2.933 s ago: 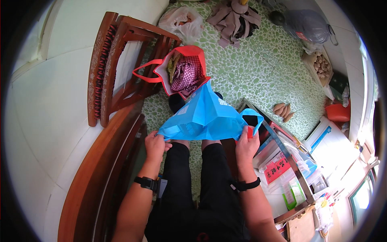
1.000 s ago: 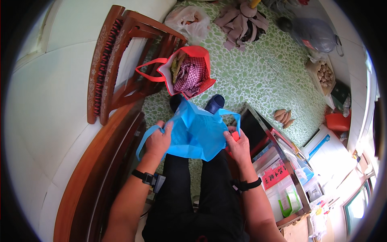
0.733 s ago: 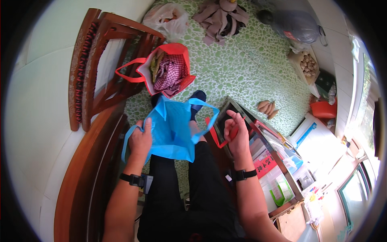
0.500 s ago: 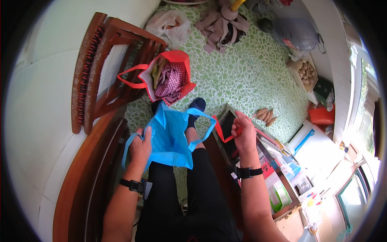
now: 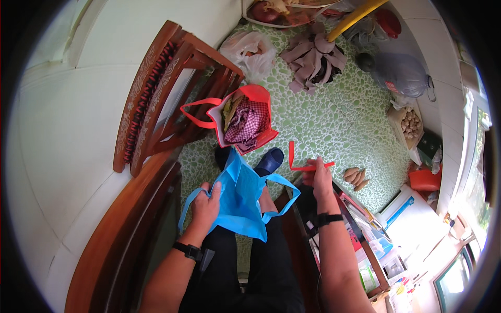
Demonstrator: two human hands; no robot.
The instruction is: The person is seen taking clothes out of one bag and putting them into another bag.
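My left hand (image 5: 206,207) is closed on the left rim of a blue cloth bag (image 5: 241,201). The bag hangs open above my lap, one handle looping to each side. My right hand (image 5: 321,182), to the right of the bag, pinches a narrow red strip (image 5: 291,156). The strip bends sharply, with one end pointing away and the other showing past my fingers. Beyond the blue bag, a red bag (image 5: 260,94) stands open on the floor by my feet, holding a purple checked cloth (image 5: 247,123).
A carved wooden chair (image 5: 148,99) stands at the left. Farther off lie a white plastic bag (image 5: 248,55) and a grey mop head (image 5: 314,57). Several brown tubers (image 5: 356,178) lie right of my hand, near a cluttered drawer (image 5: 379,281). A large plastic bottle (image 5: 402,75) stands far right.
The view has shifted, so the scene sits lower and farther right. My right hand's grip on the red strip has changed, and an end now sticks out to its right. The left hand keeps its hold.
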